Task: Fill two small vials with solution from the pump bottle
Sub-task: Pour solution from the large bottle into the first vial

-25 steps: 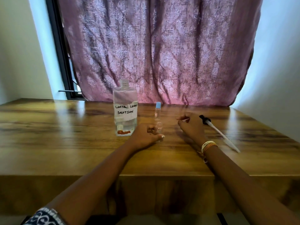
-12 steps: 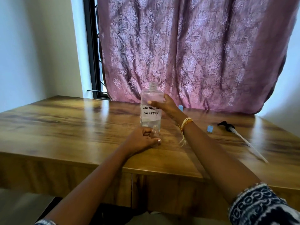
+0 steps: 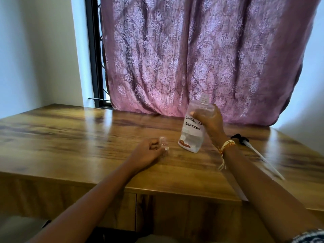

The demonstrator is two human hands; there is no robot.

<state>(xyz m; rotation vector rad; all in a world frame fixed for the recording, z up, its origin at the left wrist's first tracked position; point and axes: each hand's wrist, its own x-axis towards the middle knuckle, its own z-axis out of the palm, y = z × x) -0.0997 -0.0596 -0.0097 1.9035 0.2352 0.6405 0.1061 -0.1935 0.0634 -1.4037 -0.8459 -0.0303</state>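
Note:
My right hand [image 3: 209,121] grips the clear solution bottle [image 3: 192,135] round its upper body. The bottle has no pump on its threaded neck and is lifted off the wooden table [image 3: 70,137], tilted with its base toward the left. A white handwritten label is on its side, and a little liquid lies in the bottom. My left hand [image 3: 149,153] rests on the table and holds a small clear open vial [image 3: 164,142] upright between its fingers. The black pump head with its long white tube [image 3: 252,148] lies on the table to the right. A second vial is not visible.
A pink patterned curtain [image 3: 192,58] hangs just behind the table's far edge. A dark window frame [image 3: 95,55] stands at the left of it. White walls close both sides. The table's front edge runs across below my forearms.
My right hand went from the table to the bottle, gripped it and lifted it, tilting it. My left hand kept hold of the vial. The camera turned left; the blue caps left the view.

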